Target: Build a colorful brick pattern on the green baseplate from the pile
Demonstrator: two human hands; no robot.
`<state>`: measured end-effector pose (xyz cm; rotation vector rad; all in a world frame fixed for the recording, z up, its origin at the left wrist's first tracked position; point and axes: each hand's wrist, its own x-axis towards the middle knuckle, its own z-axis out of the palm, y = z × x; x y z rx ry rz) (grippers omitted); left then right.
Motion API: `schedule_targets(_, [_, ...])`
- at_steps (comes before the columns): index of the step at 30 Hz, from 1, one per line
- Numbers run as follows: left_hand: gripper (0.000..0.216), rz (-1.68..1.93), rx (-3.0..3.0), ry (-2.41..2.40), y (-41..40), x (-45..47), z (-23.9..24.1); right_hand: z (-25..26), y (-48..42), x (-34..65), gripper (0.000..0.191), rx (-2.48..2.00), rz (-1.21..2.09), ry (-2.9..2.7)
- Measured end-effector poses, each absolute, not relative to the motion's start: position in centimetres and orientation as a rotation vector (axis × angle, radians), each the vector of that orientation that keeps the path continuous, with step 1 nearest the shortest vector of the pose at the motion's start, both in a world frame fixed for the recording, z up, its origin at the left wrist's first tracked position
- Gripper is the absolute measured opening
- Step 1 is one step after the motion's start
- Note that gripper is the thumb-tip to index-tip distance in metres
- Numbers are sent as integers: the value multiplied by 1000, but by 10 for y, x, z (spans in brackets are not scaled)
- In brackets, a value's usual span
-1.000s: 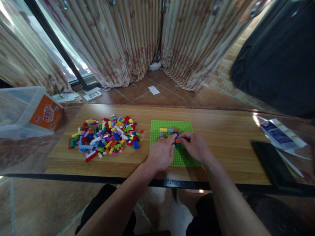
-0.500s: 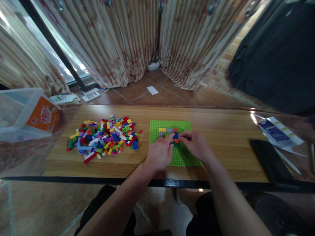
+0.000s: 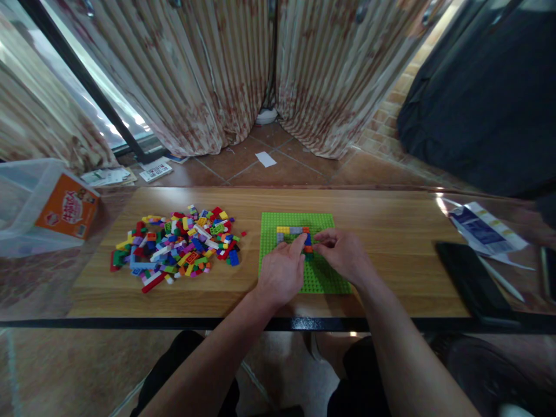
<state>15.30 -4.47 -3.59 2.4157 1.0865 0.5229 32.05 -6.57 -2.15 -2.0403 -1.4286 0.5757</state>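
Note:
A green studded baseplate (image 3: 321, 220) lies on the table, carrying a low outline of toy bricks. Along its far side run a yellow brick (image 3: 283, 230) and a grey brick (image 3: 296, 230). Down the right side are a blue brick (image 3: 308, 238) and an orange brick (image 3: 308, 249). My left hand (image 3: 282, 271) rests over the near-left part of the outline, its fingers closed against the bricks and hiding some of them. From the right, my right hand (image 3: 341, 252) reaches in with thumb and forefinger pinched beside the blue brick; anything between those fingertips is hidden.
A pile of loose mixed bricks (image 3: 174, 249) spreads over the left of the wooden table (image 3: 391, 231). Beyond the left end stands a clear plastic bin (image 3: 26, 226). At the right lie a dark flat tablet-like object (image 3: 473, 281), a white pen-like stick (image 3: 501, 279) and a printed packet (image 3: 489, 229).
The camera view has shifted slightly, moving the scene a little left. Both hands stay at the brick outline, with only slight finger movement.

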Motion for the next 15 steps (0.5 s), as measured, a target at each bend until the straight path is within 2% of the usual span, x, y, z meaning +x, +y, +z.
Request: schedule_targets(15, [44, 681, 2401, 1112, -46, 151, -38, -21, -66, 317, 17, -2084, 551, -1395])
